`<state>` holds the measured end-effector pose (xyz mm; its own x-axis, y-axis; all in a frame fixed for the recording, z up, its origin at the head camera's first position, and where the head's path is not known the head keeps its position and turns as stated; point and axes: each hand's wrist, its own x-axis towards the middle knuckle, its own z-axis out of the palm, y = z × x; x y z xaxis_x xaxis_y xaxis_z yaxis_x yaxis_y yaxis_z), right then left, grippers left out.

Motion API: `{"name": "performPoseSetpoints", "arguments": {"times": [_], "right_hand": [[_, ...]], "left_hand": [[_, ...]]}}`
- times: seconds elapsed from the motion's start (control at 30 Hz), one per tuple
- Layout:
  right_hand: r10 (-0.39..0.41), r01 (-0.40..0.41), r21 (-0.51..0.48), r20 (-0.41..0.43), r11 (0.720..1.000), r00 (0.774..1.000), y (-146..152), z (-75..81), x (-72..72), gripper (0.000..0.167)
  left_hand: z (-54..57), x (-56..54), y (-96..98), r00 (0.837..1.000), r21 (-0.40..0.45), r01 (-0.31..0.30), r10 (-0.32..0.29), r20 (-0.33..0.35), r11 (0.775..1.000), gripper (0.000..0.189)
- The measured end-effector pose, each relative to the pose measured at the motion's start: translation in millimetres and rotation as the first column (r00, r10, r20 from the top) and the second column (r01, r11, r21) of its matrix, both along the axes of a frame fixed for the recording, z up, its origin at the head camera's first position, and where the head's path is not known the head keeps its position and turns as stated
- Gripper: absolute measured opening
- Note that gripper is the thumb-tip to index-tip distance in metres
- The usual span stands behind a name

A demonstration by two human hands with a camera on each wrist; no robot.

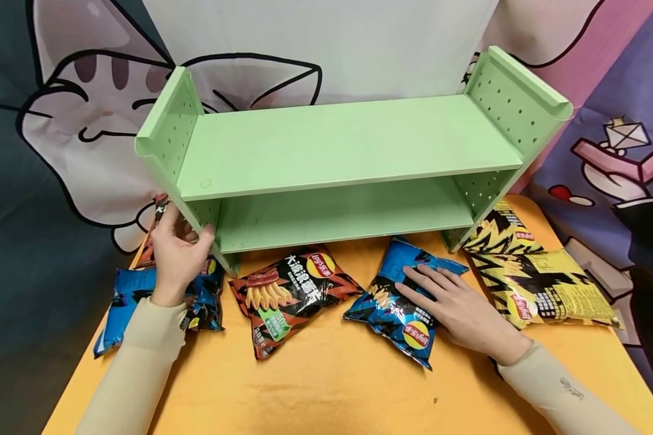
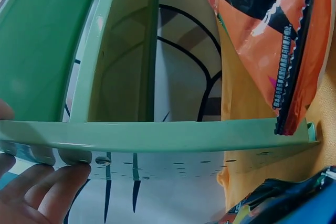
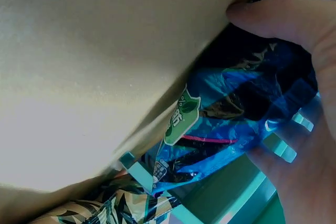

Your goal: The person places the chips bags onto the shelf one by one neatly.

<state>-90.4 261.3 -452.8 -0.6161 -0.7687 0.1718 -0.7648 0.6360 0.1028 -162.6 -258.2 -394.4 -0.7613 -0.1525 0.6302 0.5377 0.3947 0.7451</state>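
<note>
The shelf (image 1: 354, 139), green and two-tiered, stands upright on the far part of the orange tabletop (image 1: 315, 399). The left hand (image 1: 182, 251) is at its left panel (image 1: 168, 145): the grip is engaged there, with the thumb on the inner side and the fingers curled round to the outer face, as the left wrist view confirms. The right hand (image 1: 457, 305) rests on the blue bag (image 1: 392, 302), fingers extended across the upper surface; this grip is loose, not clenched. The blue bag lies on the tabletop at the near right of the shelf. The thumb, hidden in the head view, appears in the right wrist view along one side of the bag. The red bag (image 1: 294, 296) lies face up between the hands, near the shelf's left foot and apart from the blue bag. To the left, a second blue bag (image 1: 127, 302) is partly covered by the left wrist, and a second red bag (image 1: 147, 254) shows farther back, outside the left panel. To the right of the shelf lie two yellow bags (image 1: 555, 290), one behind the other, their edges meeting. A printed backdrop (image 1: 332, 48) hangs at the far side.
</note>
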Motion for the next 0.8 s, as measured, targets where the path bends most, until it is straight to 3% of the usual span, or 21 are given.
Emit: {"name": "performPoseSetpoints", "arguments": {"times": [0.13, 0.3, 0.37, 0.47, 0.6, 0.7, 0.8], "right_hand": [[-0.013, 0.013, -0.003, -0.003, 1.000, 1.000, -3, -1.9, 1.5, 0.058], [-0.020, 0.020, -0.025, -0.011, 1.000, 1.000, -7, -3.7, 1.8, 0.084], [-0.017, 0.016, -0.038, -0.027, 0.999, 0.999, -7, -4.1, 1.1, 0.085], [-0.010, 0.007, -0.057, -0.044, 0.998, 0.999, -6, -4.2, 0.7, 0.077], [0.001, -0.006, -0.072, -0.063, 0.997, 0.998, -5, -4.7, 0.1, 0.054], [0.011, -0.017, -0.078, -0.082, 0.997, 0.997, -3, -4.5, -0.7, 0.059], [0.027, -0.036, -0.088, -0.103, 0.995, 0.994, -2, -3.4, -1.6, 0.061]], "left_hand": [[1.7, -0.3, 1.8, 1.000, 0.000, -0.005, 0.005, -0.012, 1.000, 0.056], [-1.1, -1.6, -0.8, 1.000, 0.000, -0.008, 0.008, 0.003, 1.000, 0.056], [-1.3, -2.4, -1.0, 1.000, -0.001, -0.008, 0.008, 0.000, 1.000, 0.055], [2.0, 0.1, 2.5, 1.000, -0.001, -0.005, 0.005, -0.008, 1.000, 0.051], [11.6, 7.6, 9.5, 1.000, 0.001, -0.003, 0.003, -0.014, 1.000, 0.046], [12.4, 8.7, 9.6, 1.000, 0.001, -0.014, 0.014, -0.005, 1.000, 0.046], [6.3, 5.2, 4.7, 1.000, -0.004, -0.029, 0.029, 0.006, 1.000, 0.048]]}}
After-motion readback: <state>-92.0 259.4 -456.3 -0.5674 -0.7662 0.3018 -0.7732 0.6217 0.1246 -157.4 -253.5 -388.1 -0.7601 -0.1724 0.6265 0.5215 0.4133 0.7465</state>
